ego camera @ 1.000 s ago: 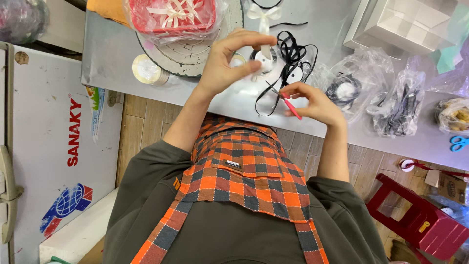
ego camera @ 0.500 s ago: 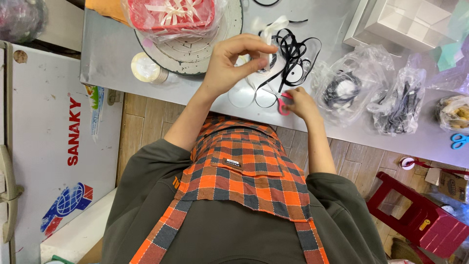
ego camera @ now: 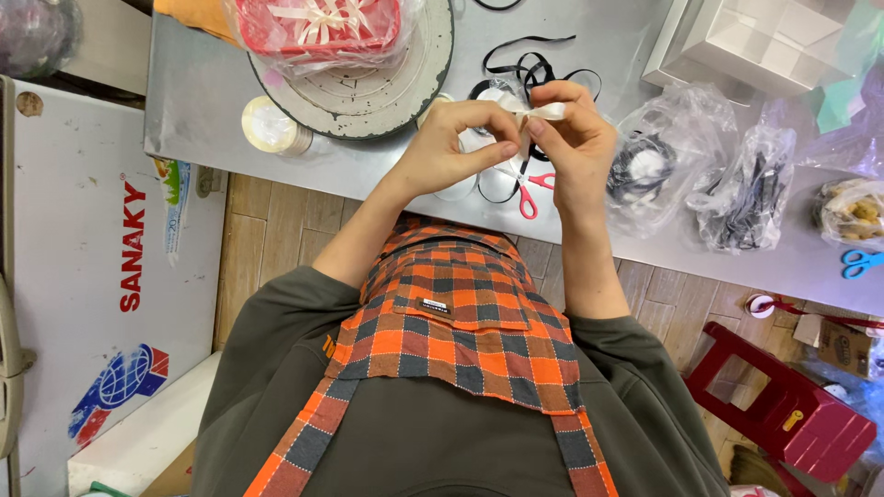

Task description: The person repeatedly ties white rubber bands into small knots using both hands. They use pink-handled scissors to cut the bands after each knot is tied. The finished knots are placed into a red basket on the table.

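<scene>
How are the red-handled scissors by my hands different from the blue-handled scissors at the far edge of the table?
The red-handled scissors lie under the hands, partly hidden, beside black ribbon; the blue-handled scissors lie apart near a plastic bag, with only the handles in view. Handle colours differ: red against blue. Both rest on the grey table, unheld.

A small craft workshop: metal worktable crowded with ribbon bags (plus scissors).

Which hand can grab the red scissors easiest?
Probably the right hand: the red scissors lie on the table right beside its wrist. The left hand sits slightly farther off. Both pinch the white ribbon.
</scene>
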